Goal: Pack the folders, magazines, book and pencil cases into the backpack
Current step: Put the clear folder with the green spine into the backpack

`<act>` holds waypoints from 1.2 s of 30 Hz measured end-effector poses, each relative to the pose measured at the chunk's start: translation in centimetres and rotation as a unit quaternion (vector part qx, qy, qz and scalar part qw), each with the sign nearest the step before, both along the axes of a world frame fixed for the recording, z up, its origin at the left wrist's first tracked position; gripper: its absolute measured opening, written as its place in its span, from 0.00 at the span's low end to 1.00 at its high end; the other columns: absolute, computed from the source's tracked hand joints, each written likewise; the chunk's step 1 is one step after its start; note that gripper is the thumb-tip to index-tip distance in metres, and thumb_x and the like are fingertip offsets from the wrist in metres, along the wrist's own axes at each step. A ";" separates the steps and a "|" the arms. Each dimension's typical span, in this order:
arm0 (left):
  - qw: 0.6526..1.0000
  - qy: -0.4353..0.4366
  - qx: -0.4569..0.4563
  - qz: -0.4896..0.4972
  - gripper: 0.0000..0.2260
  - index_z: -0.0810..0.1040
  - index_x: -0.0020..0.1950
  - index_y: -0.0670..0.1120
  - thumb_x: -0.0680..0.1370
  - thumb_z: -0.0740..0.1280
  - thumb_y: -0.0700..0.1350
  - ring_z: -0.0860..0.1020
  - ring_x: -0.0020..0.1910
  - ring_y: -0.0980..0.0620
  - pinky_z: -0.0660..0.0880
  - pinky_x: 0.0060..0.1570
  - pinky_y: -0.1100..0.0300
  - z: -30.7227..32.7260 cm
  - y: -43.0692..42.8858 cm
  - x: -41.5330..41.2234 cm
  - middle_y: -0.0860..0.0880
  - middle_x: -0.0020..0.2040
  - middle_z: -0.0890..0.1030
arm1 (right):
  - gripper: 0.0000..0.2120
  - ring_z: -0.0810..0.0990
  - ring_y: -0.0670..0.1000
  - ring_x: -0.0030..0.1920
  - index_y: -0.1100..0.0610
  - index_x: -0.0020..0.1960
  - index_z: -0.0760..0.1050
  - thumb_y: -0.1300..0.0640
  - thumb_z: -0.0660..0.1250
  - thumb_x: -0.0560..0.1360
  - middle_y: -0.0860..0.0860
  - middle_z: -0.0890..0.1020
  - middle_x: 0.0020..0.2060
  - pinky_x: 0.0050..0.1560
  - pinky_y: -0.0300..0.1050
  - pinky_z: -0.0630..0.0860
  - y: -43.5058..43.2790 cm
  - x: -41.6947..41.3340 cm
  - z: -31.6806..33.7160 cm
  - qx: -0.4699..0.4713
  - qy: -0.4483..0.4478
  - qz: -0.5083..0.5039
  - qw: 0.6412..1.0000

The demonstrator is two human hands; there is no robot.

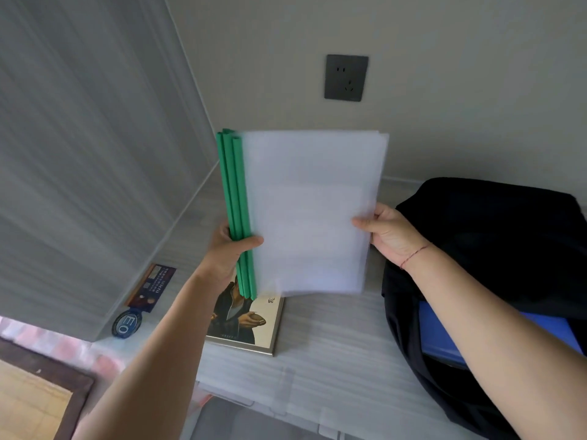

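I hold a stack of clear folders (311,214) with green spine bars upright above the desk. My left hand (228,252) grips the green spines near the bottom. My right hand (387,233) pinches the folders' right edge. Under the folders lies a magazine (251,325) with a person on its cover, flat on the desk. The black backpack (495,236) lies open to the right, with a blue folder (444,338) inside its mouth. Book and pencil cases are not in view.
The grey wood-grain desk (330,344) fills the lower middle. A side panel stands at the left, with stickers (149,290) near its base. A dark wall socket (346,77) is above. The floor and a brown mat (41,392) show lower left.
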State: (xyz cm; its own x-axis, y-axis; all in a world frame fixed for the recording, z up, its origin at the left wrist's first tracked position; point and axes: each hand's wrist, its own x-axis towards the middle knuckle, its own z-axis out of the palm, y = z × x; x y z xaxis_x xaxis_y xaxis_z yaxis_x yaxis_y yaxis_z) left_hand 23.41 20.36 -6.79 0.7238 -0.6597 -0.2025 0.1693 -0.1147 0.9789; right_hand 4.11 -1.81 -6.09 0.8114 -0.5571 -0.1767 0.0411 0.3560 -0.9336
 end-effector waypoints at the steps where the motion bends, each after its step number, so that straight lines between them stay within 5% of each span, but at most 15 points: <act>1: 1.000 0.005 0.000 0.001 0.16 0.79 0.51 0.47 0.67 0.74 0.33 0.81 0.49 0.46 0.79 0.47 0.57 -0.2 0.1 -0.2 0.46 0.48 0.83 | 0.15 0.82 0.51 0.47 0.60 0.51 0.78 0.74 0.64 0.69 0.53 0.84 0.45 0.60 0.50 0.75 0.5 -0.1 -0.2 -0.001 0.006 0.010 1.000; 6: 1.000 -0.015 0.003 0.017 0.19 0.76 0.57 0.48 0.68 0.76 0.41 0.80 0.54 0.44 0.76 0.56 0.48 -0.6 -0.3 -1.3 0.45 0.54 0.82 | 0.11 0.83 0.50 0.45 0.60 0.52 0.78 0.71 0.64 0.73 0.51 0.84 0.44 0.53 0.47 0.77 2.4 0.1 0.0 -0.028 0.032 -0.032 0.999; 11: 0.999 -0.037 -0.009 0.015 0.15 0.80 0.52 0.51 0.68 0.76 0.43 0.82 0.50 0.54 0.78 0.47 0.60 0.3 -1.2 -0.7 0.53 0.49 0.85 | 0.09 0.83 0.46 0.45 0.59 0.52 0.79 0.67 0.65 0.74 0.51 0.83 0.46 0.53 0.39 0.78 1.4 0.1 1.8 -0.098 0.026 -0.062 0.993; 15: 0.997 -0.060 0.054 0.011 0.16 0.79 0.51 0.53 0.66 0.78 0.45 0.82 0.50 0.50 0.78 0.48 0.55 -0.8 -1.8 -1.1 0.53 0.48 0.85 | 0.12 0.78 0.54 0.58 0.61 0.59 0.76 0.65 0.64 0.76 0.55 0.80 0.57 0.63 0.47 0.72 1.6 -0.3 0.2 -0.080 0.077 -0.054 0.992; 18: 0.990 -0.086 0.112 0.010 0.22 0.77 0.56 0.48 0.65 0.77 0.51 0.80 0.52 0.45 0.78 0.52 0.47 -1.1 -2.6 -1.4 0.47 0.51 0.83 | 0.09 0.78 0.51 0.55 0.54 0.54 0.77 0.64 0.64 0.76 0.54 0.80 0.57 0.60 0.46 0.72 2.3 -0.4 -0.7 -0.062 0.082 -0.061 0.993; 23: 0.987 -0.118 0.109 0.030 0.21 0.78 0.49 0.50 0.64 0.73 0.61 0.80 0.48 0.47 0.78 0.48 0.50 0.8 -4.0 -2.4 0.49 0.47 0.83 | 0.05 0.82 0.52 0.49 0.53 0.47 0.79 0.60 0.65 0.76 0.54 0.83 0.49 0.60 0.52 0.76 1.5 -1.4 0.9 -0.106 0.096 -0.140 0.980; 26: 0.992 -0.073 0.102 0.013 0.15 0.76 0.43 0.55 0.66 0.72 0.63 0.79 0.45 0.51 0.74 0.42 0.57 2.4 -5.2 -4.5 0.52 0.45 0.82 | 0.06 0.82 0.54 0.54 0.52 0.51 0.79 0.56 0.64 0.77 0.55 0.84 0.52 0.58 0.52 0.76 0.3 -4.5 2.6 -0.185 0.111 -0.142 0.966; 28: 0.995 -0.013 0.095 -0.008 0.14 0.74 0.43 0.56 0.67 0.72 0.61 0.76 0.45 0.56 0.71 0.45 0.57 3.0 -6.4 -7.1 0.55 0.45 0.80 | 0.07 0.82 0.45 0.52 0.45 0.52 0.77 0.54 0.64 0.77 0.44 0.84 0.50 0.52 0.39 0.78 -0.4 -7.6 3.2 -0.205 0.122 -0.117 0.964; 36: 0.962 0.171 0.133 -0.165 0.18 0.77 0.52 0.45 0.67 0.76 0.51 0.82 0.44 0.45 0.80 0.47 0.50 1.5 -10.3 -20.2 0.45 0.46 0.83 | 0.14 0.85 0.45 0.44 0.56 0.59 0.76 0.66 0.63 0.76 0.48 0.85 0.48 0.44 0.37 0.81 -1.1 -25.1 1.8 -0.064 0.192 -0.150 0.968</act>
State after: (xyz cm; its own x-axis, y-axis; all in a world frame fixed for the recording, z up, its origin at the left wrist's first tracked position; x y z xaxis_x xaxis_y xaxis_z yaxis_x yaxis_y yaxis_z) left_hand 3.20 10.04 -5.26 0.3448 -0.7333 -0.5860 0.3883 -0.4569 0.8003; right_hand -21.00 -2.92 -4.27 0.4976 -0.7951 -0.3467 -0.2342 0.2617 -0.9363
